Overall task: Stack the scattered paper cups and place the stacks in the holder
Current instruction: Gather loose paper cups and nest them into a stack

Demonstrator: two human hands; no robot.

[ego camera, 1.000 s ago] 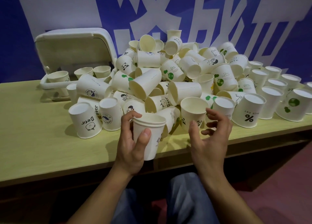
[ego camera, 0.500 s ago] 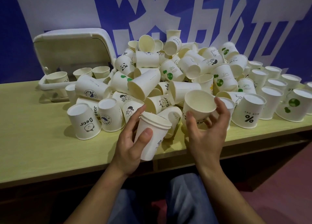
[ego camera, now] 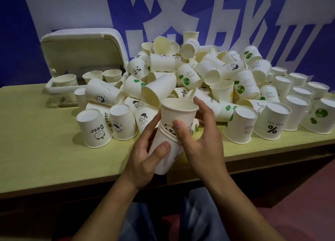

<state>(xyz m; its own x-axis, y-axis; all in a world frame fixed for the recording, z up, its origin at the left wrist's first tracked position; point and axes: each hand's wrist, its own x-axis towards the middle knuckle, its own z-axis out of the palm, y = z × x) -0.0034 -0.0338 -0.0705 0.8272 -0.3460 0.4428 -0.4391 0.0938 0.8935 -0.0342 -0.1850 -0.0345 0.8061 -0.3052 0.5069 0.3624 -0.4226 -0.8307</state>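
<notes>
A short stack of white paper cups (ego camera: 164,155) is held in my left hand (ego camera: 145,159) above the table's near edge, tilted right. My right hand (ego camera: 201,135) grips a panda-print cup (ego camera: 178,113) and holds it partly nested into the top of that stack. Behind lies a big heap of scattered paper cups (ego camera: 190,73), some on their sides, many upside down. The white holder (ego camera: 59,90), its lid up, sits at the back left with a few cups inside.
The yellow-green table (ego camera: 45,150) has bare surface at the left and front. Upside-down cups (ego camera: 94,126) stand left of my hands, more at the right (ego camera: 272,121). A blue wall with white lettering rises behind. My knees show below the table edge.
My right hand picked a cup from the pile, carried it left and set it into the top of the stack in my left hand.
</notes>
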